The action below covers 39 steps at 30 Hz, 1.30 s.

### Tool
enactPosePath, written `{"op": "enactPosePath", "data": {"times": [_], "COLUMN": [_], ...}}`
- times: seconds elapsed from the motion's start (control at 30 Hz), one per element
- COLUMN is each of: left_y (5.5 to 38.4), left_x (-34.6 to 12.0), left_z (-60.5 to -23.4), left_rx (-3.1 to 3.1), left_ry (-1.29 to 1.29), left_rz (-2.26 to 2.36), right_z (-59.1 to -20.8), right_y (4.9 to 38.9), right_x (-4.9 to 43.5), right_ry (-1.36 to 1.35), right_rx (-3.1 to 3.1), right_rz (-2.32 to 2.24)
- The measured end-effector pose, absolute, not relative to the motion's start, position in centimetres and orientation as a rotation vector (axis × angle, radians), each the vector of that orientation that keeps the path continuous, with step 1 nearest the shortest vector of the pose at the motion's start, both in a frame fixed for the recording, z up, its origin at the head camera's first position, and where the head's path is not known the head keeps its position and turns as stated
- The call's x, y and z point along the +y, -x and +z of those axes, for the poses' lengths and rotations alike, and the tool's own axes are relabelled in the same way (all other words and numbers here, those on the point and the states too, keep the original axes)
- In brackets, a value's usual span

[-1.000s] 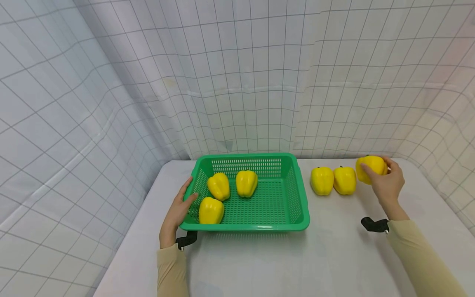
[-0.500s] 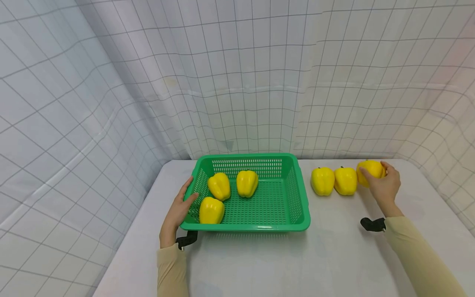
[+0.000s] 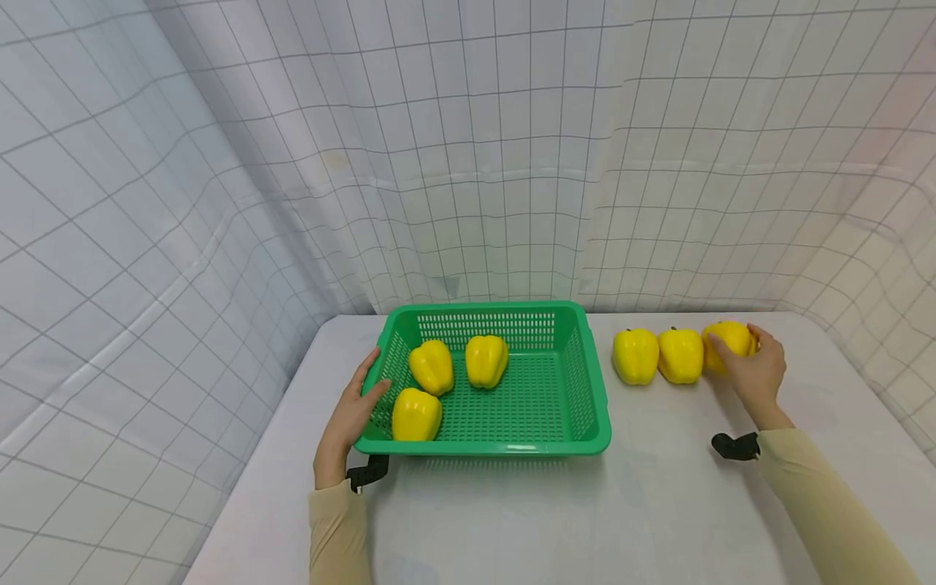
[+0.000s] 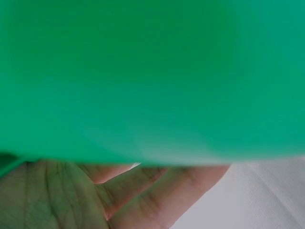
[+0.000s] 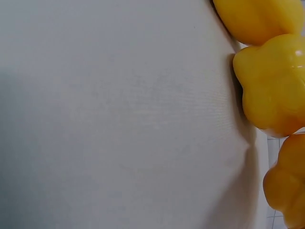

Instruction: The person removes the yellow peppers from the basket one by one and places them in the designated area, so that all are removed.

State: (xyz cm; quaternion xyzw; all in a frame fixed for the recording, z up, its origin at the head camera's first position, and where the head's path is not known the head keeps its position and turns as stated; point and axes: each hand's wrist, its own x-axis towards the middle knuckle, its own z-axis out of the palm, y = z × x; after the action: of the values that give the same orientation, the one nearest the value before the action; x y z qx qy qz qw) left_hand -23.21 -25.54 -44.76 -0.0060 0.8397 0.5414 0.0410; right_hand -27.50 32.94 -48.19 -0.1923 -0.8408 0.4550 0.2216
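My left hand [image 3: 353, 413] holds the left rim of a green plastic basket [image 3: 483, 448], thumb over the rim and fingers along the outside. In the left wrist view, the hand's fingers [image 4: 157, 195] show below the blurred green rim. Three yellow bell peppers lie in the basket's left and middle part, one of them a front pepper [image 3: 417, 415]. At the right, my right hand [image 3: 760, 372] grips a yellow bell pepper [image 3: 731, 335] between thumb and fingers. It stands beside a middle pepper [image 3: 681, 356] and a left pepper [image 3: 635, 357], all in one row.
The white table [image 3: 497, 520] ends at the back against a grid-patterned white curtain [image 3: 468, 162], which also hangs along both sides. In the right wrist view, yellow peppers [image 5: 274, 86] line the right edge and the hand is out of sight.
My right hand has lowered the bell pepper, moving it down next to the other two. The left hand and the basket have stayed in place.
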Motion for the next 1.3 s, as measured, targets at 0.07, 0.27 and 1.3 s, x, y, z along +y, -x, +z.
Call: {"op": "enactPosePath", "data": {"times": [0.07, 0.27, 1.3], "left_y": [23.2, 23.2, 23.2], "left_x": [-25.6, -25.6, -25.5], "left_z": [-44.8, -44.8, -44.6], "left_rx": [2.571, 2.562, 2.569], "left_ry": [0.017, 0.016, 0.008], "left_rz": [1.66, 1.667, 1.659], "right_z": [-48.3, -49.0, -49.4], "right_y": [27.4, 27.5, 27.5], "right_x": [33.0, 33.2, 33.7], "right_ry": [0.526, 0.499, 0.458], "right_rx": [-2.331, -2.342, -2.498], "right_rz": [1.251, 1.238, 1.309]}}
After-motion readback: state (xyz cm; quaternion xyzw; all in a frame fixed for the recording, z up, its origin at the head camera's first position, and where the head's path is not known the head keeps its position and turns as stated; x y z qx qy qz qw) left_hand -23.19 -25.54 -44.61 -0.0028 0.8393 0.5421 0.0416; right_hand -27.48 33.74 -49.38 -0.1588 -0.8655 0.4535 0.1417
